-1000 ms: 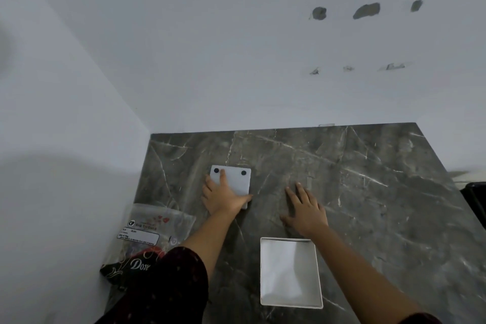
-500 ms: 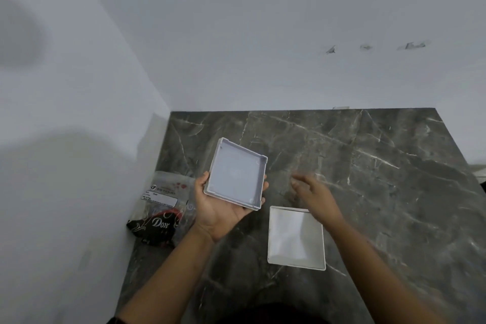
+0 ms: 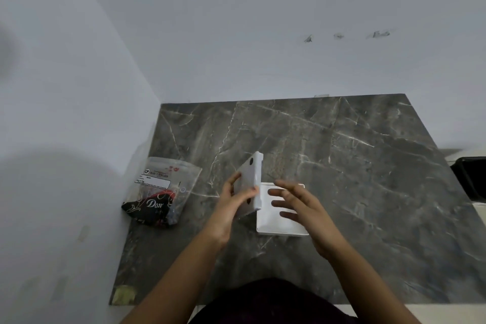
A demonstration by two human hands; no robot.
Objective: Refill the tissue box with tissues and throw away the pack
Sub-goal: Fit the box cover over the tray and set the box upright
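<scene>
"BIG TISSUES" and "Dov" on tissue pack [image 3: 161, 190]

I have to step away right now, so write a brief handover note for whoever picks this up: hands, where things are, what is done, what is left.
Left hand: grips the white box lid, tilted up on edge above the counter.
Right hand: open, fingers spread, hovering over the white box base, holding nothing.
Box base lies on the marble counter, open side up; no tissues visible in it.
Tissue pack lies on the counter by the left wall, not being touched.
Done: box is apart.
Left: take tissues from the pack, fill the base, fit the lid, throw away the pack.
</scene>
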